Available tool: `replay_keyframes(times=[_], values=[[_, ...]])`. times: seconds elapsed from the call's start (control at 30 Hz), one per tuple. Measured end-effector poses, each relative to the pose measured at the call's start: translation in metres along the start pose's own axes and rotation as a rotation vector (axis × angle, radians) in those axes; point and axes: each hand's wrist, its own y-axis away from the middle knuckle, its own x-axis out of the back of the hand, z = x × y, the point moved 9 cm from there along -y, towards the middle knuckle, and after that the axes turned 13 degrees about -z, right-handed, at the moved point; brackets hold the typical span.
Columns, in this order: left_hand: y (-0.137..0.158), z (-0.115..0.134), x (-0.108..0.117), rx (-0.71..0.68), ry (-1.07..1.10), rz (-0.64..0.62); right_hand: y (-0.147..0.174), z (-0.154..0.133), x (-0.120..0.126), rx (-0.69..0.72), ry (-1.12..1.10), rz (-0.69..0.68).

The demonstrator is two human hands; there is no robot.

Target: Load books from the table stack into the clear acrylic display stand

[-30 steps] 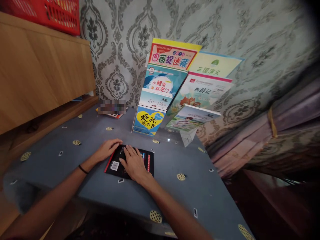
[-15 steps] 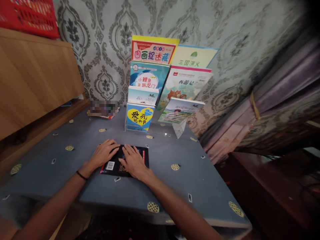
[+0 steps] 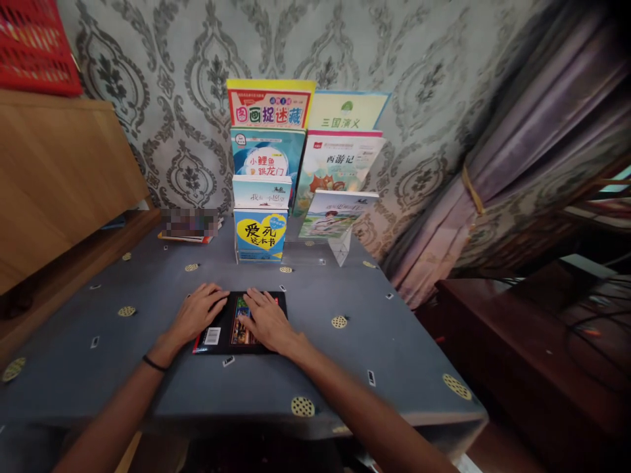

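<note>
so, head view: both hands lie flat, fingers spread, on a black book (image 3: 231,328) that sits face down on the grey-blue tablecloth (image 3: 394,348), near the front middle of the table. left hand (image 3: 197,315) rests palm down on the book's left edge, gripping nothing; a black band sits on that wrist. right hand (image 3: 269,320) lies palm down on the book's right half, also open, fingers pointing away twd the wall. barcode sticker shows at the book's near-left corner, w/ a small picture strip visible between the two hands. book lies flat, roughly square to the table edge.

just behind it, well apart from the hands, a clear tiered book stand (image 3: 340,246) holds kids' books in two columns: a blue one w/ a yellow heart (image 3: 259,234) at the lowest left tier, others stacked above up to a yellow-topped book (image 3: 269,104). left of the stand, a few flat items lie by the wall, partly blurred. wooden cabinet (image 3: 54,171) stands at far left w/ a red basket (image 3: 34,46) on top. purple curtain (image 3: 517,151) hangs at right, against patterned wallpaper.
</note>
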Motion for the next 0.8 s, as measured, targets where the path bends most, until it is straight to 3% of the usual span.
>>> replay_keyframes(times=[0.6,0.8], values=[[-0.001,-0.002,0.002,-0.012,0.051,-0.015,0.030,0.041,0.003,0.021,-0.065,0.032],[-0.002,-0.002,0.002,-0.006,0.072,-0.024,0.038,0.059,0.006,-0.039,-0.071,0.062]])
